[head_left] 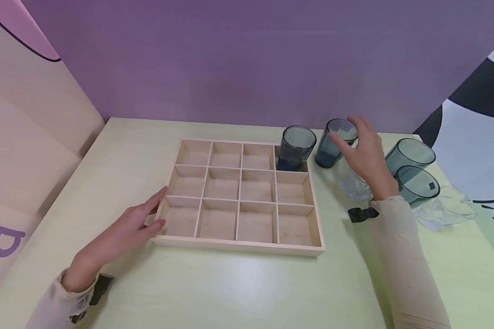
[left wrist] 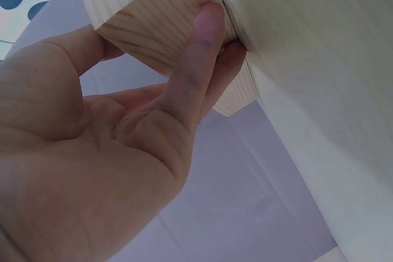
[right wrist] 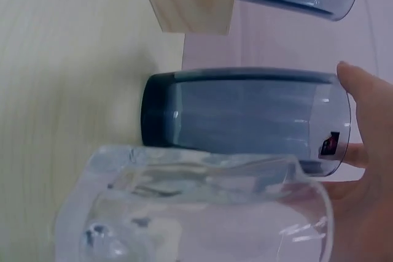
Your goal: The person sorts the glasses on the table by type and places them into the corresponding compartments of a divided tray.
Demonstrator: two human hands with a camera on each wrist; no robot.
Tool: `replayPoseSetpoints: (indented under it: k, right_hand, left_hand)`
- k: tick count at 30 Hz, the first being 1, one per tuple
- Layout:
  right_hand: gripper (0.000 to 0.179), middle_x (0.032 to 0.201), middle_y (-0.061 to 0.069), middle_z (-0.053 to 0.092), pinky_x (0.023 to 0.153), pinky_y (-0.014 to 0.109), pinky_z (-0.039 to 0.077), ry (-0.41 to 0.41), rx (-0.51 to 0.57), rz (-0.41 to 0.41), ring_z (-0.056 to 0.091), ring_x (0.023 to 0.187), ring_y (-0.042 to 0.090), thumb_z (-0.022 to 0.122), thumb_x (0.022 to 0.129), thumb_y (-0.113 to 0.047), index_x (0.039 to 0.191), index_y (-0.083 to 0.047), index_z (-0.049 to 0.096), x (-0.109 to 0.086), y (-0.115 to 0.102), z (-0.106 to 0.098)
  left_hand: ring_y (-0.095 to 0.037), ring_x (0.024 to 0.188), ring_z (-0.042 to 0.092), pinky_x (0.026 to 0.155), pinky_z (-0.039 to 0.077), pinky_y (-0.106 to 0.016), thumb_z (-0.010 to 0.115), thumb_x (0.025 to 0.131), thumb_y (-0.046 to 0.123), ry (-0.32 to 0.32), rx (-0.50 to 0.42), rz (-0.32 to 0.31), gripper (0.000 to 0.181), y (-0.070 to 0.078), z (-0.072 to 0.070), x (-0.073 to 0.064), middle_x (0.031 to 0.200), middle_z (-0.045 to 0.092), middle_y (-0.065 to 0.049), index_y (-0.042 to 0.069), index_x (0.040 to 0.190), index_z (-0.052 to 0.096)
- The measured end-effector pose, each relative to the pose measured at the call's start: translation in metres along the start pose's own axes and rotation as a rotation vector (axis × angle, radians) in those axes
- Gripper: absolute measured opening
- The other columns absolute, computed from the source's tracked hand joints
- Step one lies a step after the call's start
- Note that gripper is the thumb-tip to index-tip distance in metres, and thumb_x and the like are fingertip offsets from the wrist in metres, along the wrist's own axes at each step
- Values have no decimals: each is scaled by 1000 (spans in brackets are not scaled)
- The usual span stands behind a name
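My right hand (head_left: 366, 157) grips a blue-tinted drinking glass (head_left: 328, 148) near its rim, thumb on one side and fingers on the other. In the right wrist view this glass (right wrist: 245, 118) is upright with its base close to the tabletop. Another blue glass (head_left: 294, 151) stands in the far right compartment of a wooden compartment tray (head_left: 238, 246). At the tray's left side, my left hand (head_left: 125, 230) touches the outer wall. Its fingers (left wrist: 196, 59) lie fairly straight along the wood in the left wrist view.
Right of my forearm stand two more blue-tinted glasses (head_left: 411, 153). A clear wavy glass (head_left: 354, 187) is partly behind my right wrist, and further clear glassware (head_left: 444, 212) is at the table's right. A purple panel (head_left: 247, 64) rises behind the table (head_left: 238, 292).
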State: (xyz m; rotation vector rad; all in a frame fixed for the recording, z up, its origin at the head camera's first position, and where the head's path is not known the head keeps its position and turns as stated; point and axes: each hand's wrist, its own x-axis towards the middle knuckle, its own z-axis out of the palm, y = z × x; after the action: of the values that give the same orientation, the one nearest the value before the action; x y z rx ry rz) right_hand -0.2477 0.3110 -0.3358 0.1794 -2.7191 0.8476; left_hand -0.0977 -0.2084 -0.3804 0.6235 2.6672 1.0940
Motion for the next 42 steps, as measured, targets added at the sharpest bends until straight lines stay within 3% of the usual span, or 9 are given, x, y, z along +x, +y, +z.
replayPoseSetpoints:
  k: [5, 12, 20, 28, 35, 42]
  right_hand:
    - [79, 153, 20, 36, 107, 63, 30, -40, -8, -12, 37, 136, 43, 60, 95, -53, 153, -6, 35, -1, 7, 4]
    - [73, 144, 23, 44, 105, 63, 31, -6, -27, -27, 42, 129, 44, 64, 94, -51, 144, 0, 47, -2, 5, 7]
    - [92, 145, 21, 47, 105, 58, 38, 53, 6, 4, 48, 129, 40, 71, 88, -52, 156, -9, 29, 2, -1, 11]
    - [91, 139, 26, 48, 106, 61, 32, 39, -22, 36, 44, 127, 43, 70, 88, -52, 153, -2, 32, 2, -8, 14]
    - [94, 140, 25, 49, 102, 57, 40, -12, 24, 100, 50, 124, 41, 66, 89, -56, 155, -3, 22, 0, -10, 16]
    - [96, 139, 23, 53, 99, 55, 43, 6, 76, 105, 54, 121, 39, 69, 86, -58, 154, -6, 25, -1, -7, 14]
  left_hand:
    - [-42, 128, 51, 86, 52, -42, 57, 101, 12, 7, 25, -3, 73, 1, 0, -2, 157, 31, -22, 3, 159, 14]
    - [-41, 130, 50, 85, 52, -40, 56, 103, 15, 2, 20, 7, 73, 4, -5, -3, 157, 32, -23, 5, 160, 12]
    - [-42, 130, 50, 87, 52, -44, 56, 103, 14, 8, 26, 8, 72, 7, -8, -5, 156, 32, -25, 3, 159, 12]
    - [-43, 130, 49, 90, 51, -48, 55, 103, 15, 7, 27, 3, 72, 6, -11, -5, 155, 32, -26, 4, 160, 11]
    - [-43, 130, 48, 91, 51, -49, 55, 103, 17, -4, 22, -1, 72, 5, -11, -4, 155, 32, -27, 4, 160, 11]
    - [-43, 131, 48, 92, 50, -50, 55, 103, 15, -9, 35, 5, 73, 6, -12, -2, 156, 30, -27, 3, 159, 10]
